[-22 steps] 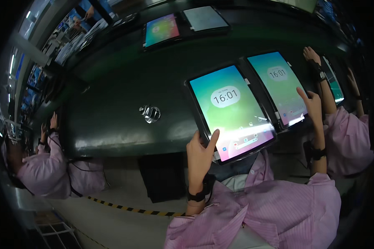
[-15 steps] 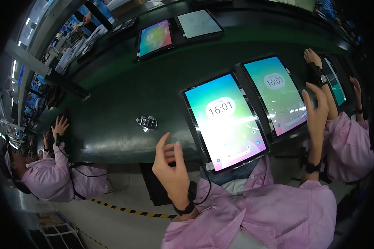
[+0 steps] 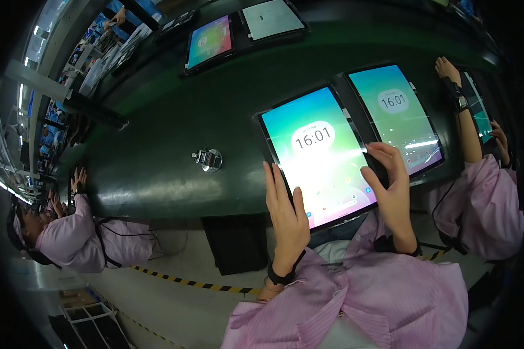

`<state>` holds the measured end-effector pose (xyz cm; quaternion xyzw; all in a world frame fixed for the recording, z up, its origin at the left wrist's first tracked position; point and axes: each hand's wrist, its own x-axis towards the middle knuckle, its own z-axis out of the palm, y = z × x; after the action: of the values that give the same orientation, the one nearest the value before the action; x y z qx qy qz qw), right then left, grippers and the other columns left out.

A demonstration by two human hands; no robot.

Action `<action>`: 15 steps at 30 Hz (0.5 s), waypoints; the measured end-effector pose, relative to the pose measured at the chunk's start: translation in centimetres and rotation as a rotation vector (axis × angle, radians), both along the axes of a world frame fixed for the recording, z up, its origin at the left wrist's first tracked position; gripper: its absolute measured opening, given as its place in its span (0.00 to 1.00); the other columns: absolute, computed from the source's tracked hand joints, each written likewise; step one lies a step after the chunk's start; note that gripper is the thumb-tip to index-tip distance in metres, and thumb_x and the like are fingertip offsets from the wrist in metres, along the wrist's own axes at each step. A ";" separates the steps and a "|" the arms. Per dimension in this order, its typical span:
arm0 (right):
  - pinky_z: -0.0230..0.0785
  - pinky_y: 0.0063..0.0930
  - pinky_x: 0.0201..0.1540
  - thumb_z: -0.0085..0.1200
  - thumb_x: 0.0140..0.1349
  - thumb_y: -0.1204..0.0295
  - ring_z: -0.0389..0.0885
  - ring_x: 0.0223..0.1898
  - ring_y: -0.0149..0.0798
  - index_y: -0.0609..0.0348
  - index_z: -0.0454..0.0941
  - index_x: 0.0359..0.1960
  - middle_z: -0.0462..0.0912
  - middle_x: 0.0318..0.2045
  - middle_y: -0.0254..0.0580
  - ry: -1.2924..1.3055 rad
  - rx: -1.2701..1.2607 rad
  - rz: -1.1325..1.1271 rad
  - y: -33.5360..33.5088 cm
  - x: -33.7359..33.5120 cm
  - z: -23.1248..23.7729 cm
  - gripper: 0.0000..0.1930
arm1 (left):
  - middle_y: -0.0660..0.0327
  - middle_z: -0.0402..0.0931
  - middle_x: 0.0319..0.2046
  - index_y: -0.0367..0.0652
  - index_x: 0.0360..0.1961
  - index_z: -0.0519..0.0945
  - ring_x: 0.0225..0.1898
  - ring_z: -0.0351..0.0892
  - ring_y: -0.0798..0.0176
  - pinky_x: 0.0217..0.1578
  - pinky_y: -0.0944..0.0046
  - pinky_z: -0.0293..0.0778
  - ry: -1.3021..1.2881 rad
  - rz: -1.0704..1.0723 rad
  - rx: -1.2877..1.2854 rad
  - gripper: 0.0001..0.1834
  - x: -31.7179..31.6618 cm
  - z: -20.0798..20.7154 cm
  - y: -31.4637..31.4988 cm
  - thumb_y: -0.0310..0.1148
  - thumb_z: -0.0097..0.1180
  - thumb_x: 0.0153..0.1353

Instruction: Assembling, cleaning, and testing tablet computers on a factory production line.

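Head view: lit tablet (image 3: 317, 163) at near right of the worktop (image 3: 157, 166), between left hand (image 3: 290, 220) and right hand (image 3: 395, 192). Left grip with thumb and fingers apart, thumb over the near left corner, fingers along the left edge; right grip likewise parted, at the right edge. Undersides of both hands out of sight. Just right, second lit tablet (image 3: 399, 122), partly hidden behind the right hand. Farther right, third tablet (image 3: 481, 119), partly behind a co-worker's arm (image 3: 469, 136). At far left, distant clutter (image 3: 49, 125) too small to make out.

Glossy flat glass in dark frames; left of these, small shiny metal fitting (image 3: 208, 159), exact kind unclear. Pink, finely striped garment (image 3: 332, 291); dark wrist strap (image 3: 285, 273).

Worktop dark green, smooth, sheen toward the near edge; on its far side, colourful-screened tablet (image 3: 209, 43) beside pale panel (image 3: 272, 20). Below, light floor (image 3: 180, 250) with black-and-yellow tape (image 3: 198, 283).
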<state>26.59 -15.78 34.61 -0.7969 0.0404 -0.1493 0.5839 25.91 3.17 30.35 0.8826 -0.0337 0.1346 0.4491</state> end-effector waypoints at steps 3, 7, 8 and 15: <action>0.62 0.29 0.56 0.59 0.55 0.77 0.75 0.51 0.36 0.66 0.67 0.53 0.76 0.48 0.49 -0.008 0.313 0.021 -0.1 -0.2 0.0 0.23 | 0.45 0.46 0.68 0.32 0.66 0.55 0.69 0.49 0.46 0.65 0.55 0.49 -0.019 0.023 -0.041 0.27 -0.1 -0.4 0.4 0.31 0.38 0.68; 0.67 0.23 0.48 0.60 0.57 0.74 0.76 0.45 0.31 0.68 0.67 0.54 0.75 0.48 0.50 0.078 0.292 0.121 0.2 0.5 0.1 0.24 | 0.49 0.49 0.68 0.35 0.66 0.56 0.68 0.52 0.50 0.65 0.57 0.49 -0.047 -0.051 -0.178 0.27 -0.2 -0.9 1.3 0.29 0.41 0.66; 0.68 0.22 0.46 0.60 0.57 0.73 0.77 0.44 0.31 0.69 0.68 0.53 0.76 0.47 0.49 0.098 0.022 0.180 0.4 1.0 -0.2 0.24 | 0.50 0.50 0.68 0.36 0.66 0.57 0.68 0.53 0.51 0.65 0.58 0.49 -0.058 -0.064 -0.172 0.28 -0.2 -1.0 1.5 0.29 0.42 0.65; 0.69 0.19 0.44 0.57 0.57 0.73 0.78 0.41 0.28 0.67 0.72 0.52 0.80 0.42 0.40 0.361 0.665 0.364 -1.5 2.5 -0.9 0.21 | 0.50 0.58 0.65 0.32 0.65 0.57 0.65 0.59 0.58 0.63 0.60 0.54 0.147 -0.166 -0.702 0.30 0.1 0.0 4.3 0.33 0.47 0.66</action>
<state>29.04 -17.24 33.68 -0.5724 0.0465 0.1194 0.8099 26.01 7.45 30.36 0.6764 -0.0244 0.0374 0.7352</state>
